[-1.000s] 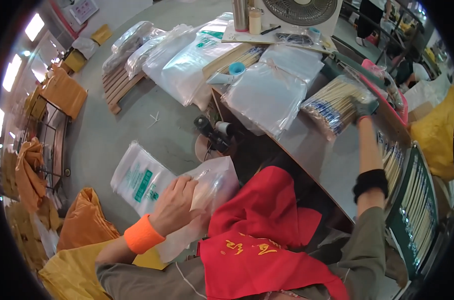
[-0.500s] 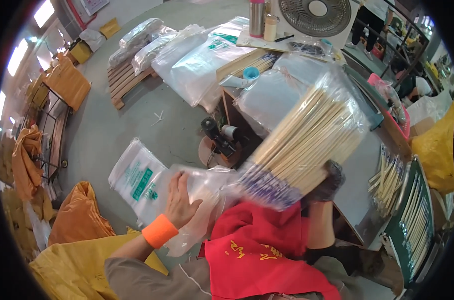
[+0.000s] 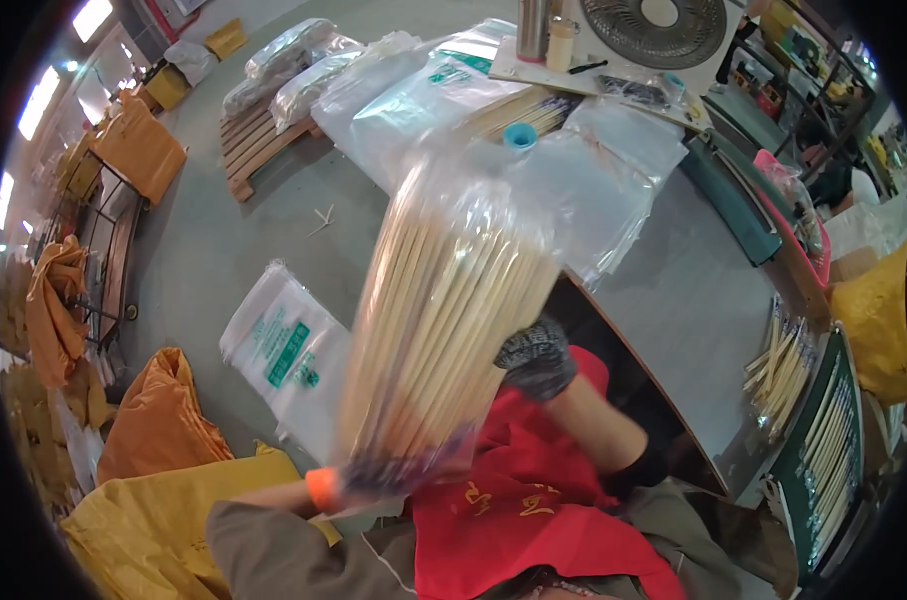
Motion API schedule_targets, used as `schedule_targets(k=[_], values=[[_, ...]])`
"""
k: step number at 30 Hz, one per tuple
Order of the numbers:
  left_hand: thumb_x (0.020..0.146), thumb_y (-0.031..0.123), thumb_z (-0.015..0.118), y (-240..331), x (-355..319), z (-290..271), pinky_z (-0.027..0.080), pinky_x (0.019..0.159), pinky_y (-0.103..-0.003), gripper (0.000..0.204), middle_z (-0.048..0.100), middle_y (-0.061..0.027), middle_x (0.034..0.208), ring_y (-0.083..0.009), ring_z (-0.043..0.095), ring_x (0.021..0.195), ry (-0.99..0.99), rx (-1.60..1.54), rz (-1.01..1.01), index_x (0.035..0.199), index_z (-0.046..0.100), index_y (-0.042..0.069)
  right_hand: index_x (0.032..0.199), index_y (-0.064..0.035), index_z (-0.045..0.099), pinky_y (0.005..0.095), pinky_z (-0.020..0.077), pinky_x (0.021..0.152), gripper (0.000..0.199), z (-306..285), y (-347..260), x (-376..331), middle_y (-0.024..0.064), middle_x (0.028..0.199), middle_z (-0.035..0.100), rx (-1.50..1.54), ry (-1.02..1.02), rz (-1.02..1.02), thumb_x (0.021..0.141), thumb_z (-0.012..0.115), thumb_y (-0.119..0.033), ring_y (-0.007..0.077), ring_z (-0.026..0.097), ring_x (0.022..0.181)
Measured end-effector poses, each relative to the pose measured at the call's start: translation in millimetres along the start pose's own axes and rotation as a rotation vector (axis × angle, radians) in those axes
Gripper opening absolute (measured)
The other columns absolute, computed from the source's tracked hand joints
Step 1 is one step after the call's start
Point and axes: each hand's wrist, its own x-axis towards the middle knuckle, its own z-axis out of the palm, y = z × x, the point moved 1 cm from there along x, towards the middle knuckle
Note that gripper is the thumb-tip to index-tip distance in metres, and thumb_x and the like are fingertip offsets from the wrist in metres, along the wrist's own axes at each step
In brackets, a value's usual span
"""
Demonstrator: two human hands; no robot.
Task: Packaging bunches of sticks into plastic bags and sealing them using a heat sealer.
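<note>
A large clear plastic bag of chopsticks (image 3: 438, 310), pale wooden sticks with purple ends, is held up and tilted over my lap, smeared by motion. My right hand (image 3: 538, 360), in a dark grey knit glove, grips its right edge. Behind the bag's lower end my left hand is hidden; only the forearm and an orange wristband (image 3: 321, 488) show beside the purple ends. Left of the bag lies a stack of flat clear bags (image 3: 285, 350) with green print, partly covered by it. A red apron (image 3: 533, 480) covers my front.
On the grey table (image 3: 663, 350) loose chopsticks (image 3: 778, 370) lie at the right, near a green tray of chopsticks (image 3: 828, 440). Plastic sheets (image 3: 573, 190), a blue tape roll (image 3: 520, 136) and a fan (image 3: 658, 35) are at the back. Orange sacks (image 3: 163, 425) stand left.
My right hand has swung the bag of chopsticks leftward and turned it more upright. My left hand, earlier open on the thin plastic bags, is now behind the bag's lower end.
</note>
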Motion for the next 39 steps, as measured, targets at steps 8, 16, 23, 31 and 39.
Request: schedule_targets(k=[8,16,23,31,39], values=[[0.075,0.027,0.057,-32,8,-27,0.048,0.07,-0.04,0.022,0.061,-0.0115,0.079,-0.0289,0.06,0.082,-1.072,-0.999,-0.165,0.079,0.058,0.006,0.101,-0.0015,0.056,0.0339,0.0456,0.083,0.058,6,-16,25,0.0128,0.096,0.061,-1.375,-0.229,-0.359,0.049,0.08,-0.014,0.0272,0.058,0.093],[0.067,0.014,0.061,-107,26,-45,0.046,0.056,-0.033,0.006,0.055,-0.0025,0.061,-0.0204,0.059,0.065,-0.812,-0.82,0.096,0.07,0.057,0.011,0.114,-0.0046,0.053,0.0377,0.0416,0.093,0.063,37,-14,51,0.0122,0.109,0.059,-1.453,-0.736,-0.206,0.055,0.075,-0.011,0.0255,0.055,0.103],[0.07,0.016,0.054,-50,32,-20,0.047,0.057,-0.033,0.006,0.054,-0.0035,0.064,-0.0225,0.056,0.064,-0.737,-1.234,0.42,0.072,0.052,0.011,0.102,-0.0128,0.068,0.0403,0.0437,0.085,0.035,3,173,30,0.0073,0.107,0.063,-2.354,-1.247,0.186,0.071,0.058,-0.028,0.0263,0.057,0.104],[0.081,0.019,0.053,-56,95,6,0.046,0.062,-0.038,0.017,0.06,-0.0145,0.087,-0.0279,0.057,0.072,-1.134,-1.106,0.486,0.088,0.061,0.006,0.117,-0.0076,0.053,0.0334,0.047,0.085,0.038,-38,16,-56,0.0137,0.113,0.055,-1.404,-0.505,-0.503,0.079,0.057,-0.009,0.0279,0.06,0.093],[0.082,0.021,0.059,14,275,57,0.049,0.065,-0.033,0.024,0.063,-0.0065,0.084,-0.0234,0.061,0.076,-0.517,-1.498,0.457,0.102,0.06,0.009,0.109,0.0004,0.051,0.0433,0.0386,0.091,0.037,-168,-118,-316,0.0194,0.107,0.055,-2.183,1.65,-0.625,0.075,0.055,-0.013,0.0371,0.051,0.102]])
